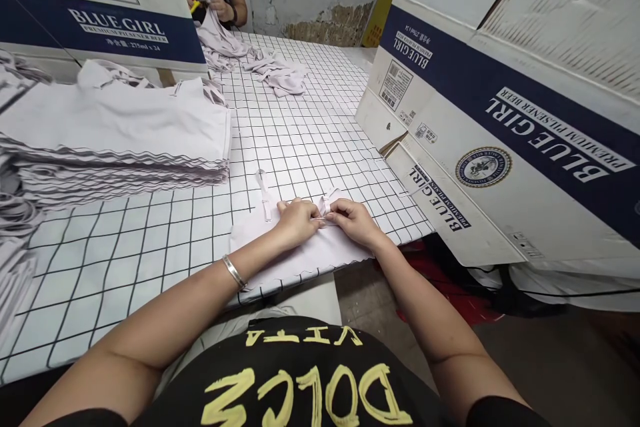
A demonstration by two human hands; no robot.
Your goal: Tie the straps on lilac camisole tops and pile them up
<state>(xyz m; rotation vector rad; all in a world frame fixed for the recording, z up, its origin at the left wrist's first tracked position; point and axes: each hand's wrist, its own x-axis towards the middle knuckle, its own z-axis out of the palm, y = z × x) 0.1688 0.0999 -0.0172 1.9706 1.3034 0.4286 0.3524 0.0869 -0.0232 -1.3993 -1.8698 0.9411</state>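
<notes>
A pale pink strappy top [310, 255] lies flat on the checked tablecloth at the table's near edge. My left hand [299, 223] is closed on the top's upper edge, its fingertips pinching the fabric near the base of one strap. Close beside it, my right hand [353, 221] pinches the same spot between thumb and fingers. The strap [327, 200] there is bunched just above my fingertips. To the left, the other strap [265, 195] stretches away from me across the cloth. My fingers partly hide the small piece between them.
A tall stack of similar tops [115, 123] fills the table's left side, before a beer carton [100, 20]. Large cartons [480, 120] border the right side. Across the checked tablecloth [300, 127], a co-worker's hand [220, 8] is near scissors [200, 1] and loose tops [280, 73].
</notes>
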